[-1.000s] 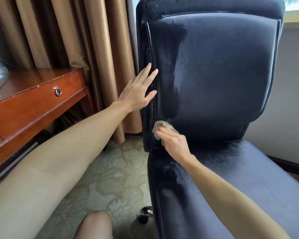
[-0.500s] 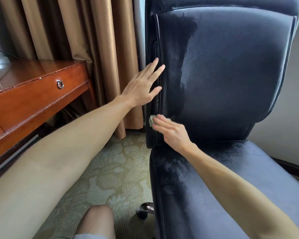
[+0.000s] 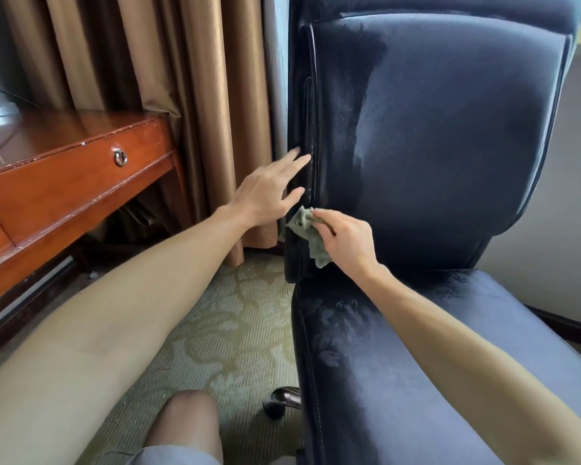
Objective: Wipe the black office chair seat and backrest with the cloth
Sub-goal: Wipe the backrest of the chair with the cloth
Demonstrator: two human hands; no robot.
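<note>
Head view: the black office chair fills the right half of the picture, its backrest (image 3: 450, 129) upright and its seat (image 3: 450, 364) running toward the camera. Both show a darker, damp-looking band along their left parts and a paler, dusty sheen further right.

The right hand (image 3: 346, 241) is at the lower left corner of the backrest, just above the seat. Its grip is closed on a crumpled grey-green cloth (image 3: 307, 234), pinched between thumb and curled fingers. The cloth lies against the backrest's left edge and hangs down a little below the hand.

The left hand (image 3: 265, 193) is just above and left of the cloth, fingers straight and spread, its grip wide and holding nothing. The fingertips reach the side of the backrest; they are blurred, so they seem to touch it, but I cannot be sure.

Left of the chair stands a reddish wooden bench (image 3: 64, 182) with a ring pull (image 3: 119, 157) on its drawer. Brown curtains (image 3: 198, 95) hang behind, and patterned carpet (image 3: 232, 347) covers the floor, where a chair wheel (image 3: 275, 406) shows.
</note>
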